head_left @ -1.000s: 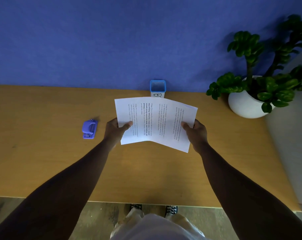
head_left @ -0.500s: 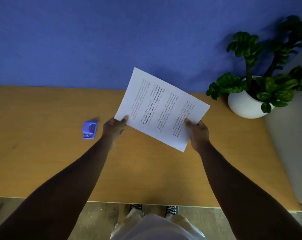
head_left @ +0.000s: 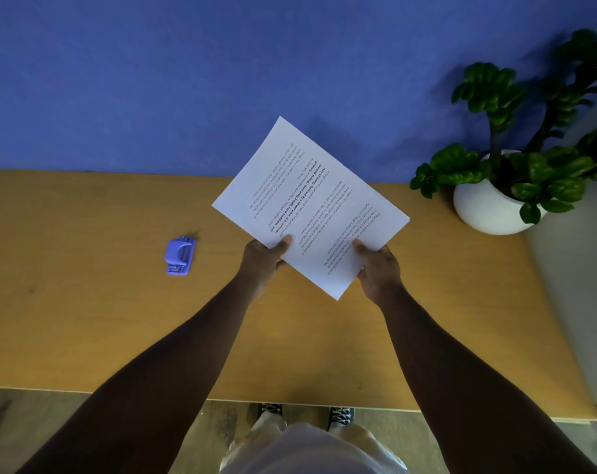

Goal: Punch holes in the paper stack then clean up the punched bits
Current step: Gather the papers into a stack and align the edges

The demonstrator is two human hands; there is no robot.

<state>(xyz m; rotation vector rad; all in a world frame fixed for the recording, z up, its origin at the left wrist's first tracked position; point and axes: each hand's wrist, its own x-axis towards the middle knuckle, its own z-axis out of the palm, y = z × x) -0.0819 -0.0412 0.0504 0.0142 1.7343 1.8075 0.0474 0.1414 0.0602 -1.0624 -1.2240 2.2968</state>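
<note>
A white paper stack [head_left: 310,200] with printed text is held up above the wooden desk [head_left: 85,319], tilted with one corner pointing at the blue wall. My left hand [head_left: 262,258] grips its lower left edge, thumb on top. My right hand [head_left: 377,268] grips the lower right edge near the bottom corner. A small purple hole punch [head_left: 180,255] lies on the desk, well to the left of my left hand and apart from it. The paper hides the desk behind it.
A green plant in a round white pot [head_left: 488,213] stands at the desk's back right corner. A blue wall [head_left: 187,80] rises behind the desk. The desk's front edge [head_left: 290,403] runs just above my shoes.
The paper stack has been lifted off the desk and turned clockwise into a tilted, more upright pose. My left hand slid along its edge toward the right hand. The blue container behind it is now hidden.
</note>
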